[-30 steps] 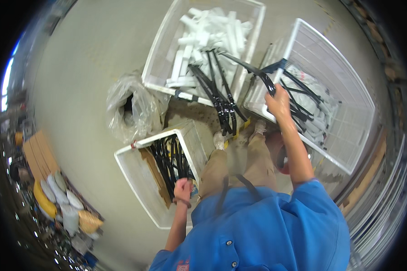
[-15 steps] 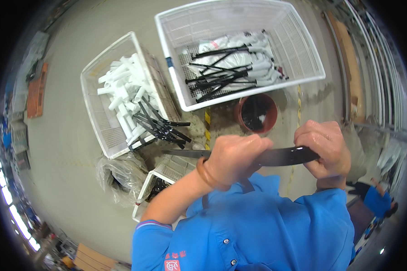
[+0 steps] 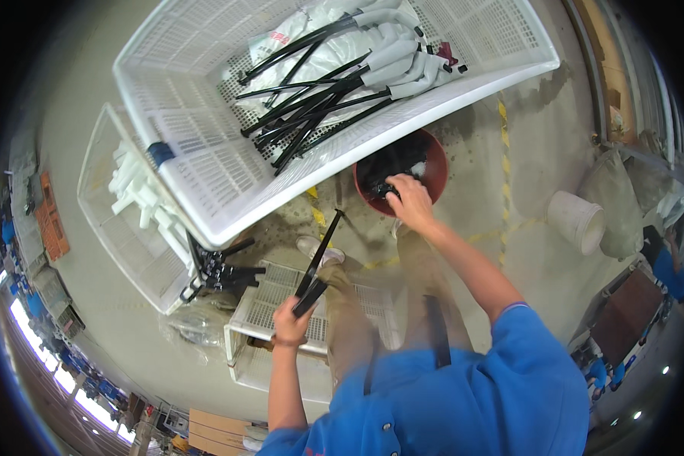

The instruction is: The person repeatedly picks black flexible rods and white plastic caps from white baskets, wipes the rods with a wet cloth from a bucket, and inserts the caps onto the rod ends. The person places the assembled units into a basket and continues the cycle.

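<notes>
My left hand (image 3: 290,321) is closed around a long black bar (image 3: 323,247), which slants up and away with a small wider tip at its far end. A thicker black length (image 3: 310,299) sticks out of the same grip; whether it is one piece with the bar I cannot tell. My right hand (image 3: 410,199) reaches over the near rim of a red-brown bucket (image 3: 438,173). Its fingers are bent around a small black piece (image 3: 387,188) inside. Dark contents with a whitish patch fill the bucket, and their kind is unclear.
Beyond the bucket, a large white crate (image 3: 228,209) holds black rods with grey-white sleeves (image 3: 334,95). It partly covers a second crate (image 3: 118,247) with white tubes (image 3: 140,194) and black pieces (image 3: 224,270). An upturned white crate (image 3: 262,308) stands by my legs; a white pail (image 3: 576,220) is at right.
Both hands were gripping the black bar in front of my chest. Now only my left hand holds it, lower and leftward, while my right has moved into the bucket. The view has shifted too.
</notes>
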`<state>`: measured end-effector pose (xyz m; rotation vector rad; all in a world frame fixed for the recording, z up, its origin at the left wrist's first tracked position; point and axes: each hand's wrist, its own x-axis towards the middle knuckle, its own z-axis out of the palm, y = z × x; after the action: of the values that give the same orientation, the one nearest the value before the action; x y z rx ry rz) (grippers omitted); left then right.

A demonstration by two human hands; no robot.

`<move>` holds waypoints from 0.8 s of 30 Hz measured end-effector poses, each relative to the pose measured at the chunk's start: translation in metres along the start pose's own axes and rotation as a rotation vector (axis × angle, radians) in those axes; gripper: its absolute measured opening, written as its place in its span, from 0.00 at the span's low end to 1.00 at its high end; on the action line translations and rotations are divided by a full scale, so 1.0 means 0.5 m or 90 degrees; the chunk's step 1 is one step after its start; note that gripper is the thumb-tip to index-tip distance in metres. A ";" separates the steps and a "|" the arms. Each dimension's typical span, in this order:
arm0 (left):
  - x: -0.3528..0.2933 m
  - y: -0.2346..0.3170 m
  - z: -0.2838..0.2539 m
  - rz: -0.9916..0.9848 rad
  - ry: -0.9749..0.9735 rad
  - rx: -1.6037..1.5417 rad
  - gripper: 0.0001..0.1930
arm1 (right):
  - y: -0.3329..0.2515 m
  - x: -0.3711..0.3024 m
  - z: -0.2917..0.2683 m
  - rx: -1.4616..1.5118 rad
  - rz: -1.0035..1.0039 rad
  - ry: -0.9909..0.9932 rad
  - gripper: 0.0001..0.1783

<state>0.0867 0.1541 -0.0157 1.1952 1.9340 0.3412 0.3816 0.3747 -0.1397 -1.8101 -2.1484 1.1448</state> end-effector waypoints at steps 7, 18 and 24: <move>-0.006 -0.095 0.049 -0.124 0.211 -0.041 0.07 | 0.394 0.284 0.443 -0.233 0.292 -0.186 0.30; -0.021 -0.090 0.101 -0.106 0.339 -0.425 0.23 | 0.440 0.393 0.496 -0.270 0.254 -0.213 0.32; 0.006 -0.057 0.109 -0.115 0.257 -0.193 0.16 | 0.319 0.251 0.184 -0.230 0.179 -0.180 0.33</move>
<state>0.1097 0.1322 -0.0683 0.7884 2.2130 0.7963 0.4256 0.4437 -0.3471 -2.2874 -2.4471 1.1905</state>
